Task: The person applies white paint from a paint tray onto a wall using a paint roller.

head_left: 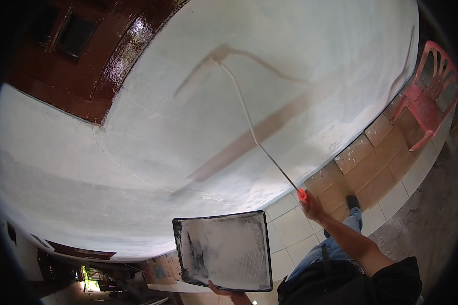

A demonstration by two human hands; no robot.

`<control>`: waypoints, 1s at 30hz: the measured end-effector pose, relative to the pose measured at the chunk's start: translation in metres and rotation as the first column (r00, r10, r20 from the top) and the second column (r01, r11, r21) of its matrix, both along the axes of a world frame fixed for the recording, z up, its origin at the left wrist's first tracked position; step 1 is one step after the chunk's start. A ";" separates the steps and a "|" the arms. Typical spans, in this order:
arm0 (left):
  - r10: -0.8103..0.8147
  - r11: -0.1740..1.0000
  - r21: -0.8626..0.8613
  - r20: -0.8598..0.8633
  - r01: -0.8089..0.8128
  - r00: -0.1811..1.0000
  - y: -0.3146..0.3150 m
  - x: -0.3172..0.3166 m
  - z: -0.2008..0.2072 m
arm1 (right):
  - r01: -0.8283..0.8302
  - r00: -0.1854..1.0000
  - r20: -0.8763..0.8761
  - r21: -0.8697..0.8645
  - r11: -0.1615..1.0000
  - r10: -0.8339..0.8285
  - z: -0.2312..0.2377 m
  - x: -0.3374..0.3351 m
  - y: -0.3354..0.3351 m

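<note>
My right hand [312, 204] grips the red handle end of a long thin pole [249, 124] that reaches up to a paint roller [220, 55] pressed against the white wall [198, 127]. Tan streaks cross the wall near the roller. My left hand [223, 292] holds the near edge of a black paint tray [224, 250] smeared with white paint, tilted toward me at the lower middle.
A red plastic chair [431, 96] stands at the right on the tan and cream tiled floor [371, 168]. A glossy dark brown painted area [86, 51] with a window opening fills the upper left. My foot [352, 202] rests on the tiles below the pole.
</note>
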State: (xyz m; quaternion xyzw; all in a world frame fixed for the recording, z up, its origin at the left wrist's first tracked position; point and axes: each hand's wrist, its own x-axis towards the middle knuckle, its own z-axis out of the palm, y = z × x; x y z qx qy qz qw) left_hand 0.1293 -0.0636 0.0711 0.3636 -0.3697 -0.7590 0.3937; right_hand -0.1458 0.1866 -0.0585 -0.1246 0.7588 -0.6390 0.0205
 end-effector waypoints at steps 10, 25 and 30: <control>-0.054 0.998 0.033 0.005 0.054 0.999 0.010 -0.007 0.010 | 0.063 0.997 0.028 0.063 0.996 -0.065 -0.057 0.048 0.017; -0.038 0.999 -0.013 0.156 0.041 0.987 0.012 -0.010 0.018 | 0.021 0.996 0.089 0.100 0.995 -0.030 -0.049 0.045 0.021; -0.072 0.997 -0.002 0.132 0.073 0.989 0.005 -0.004 0.012 | 0.011 0.984 0.177 0.145 0.989 -0.036 -0.062 0.074 0.032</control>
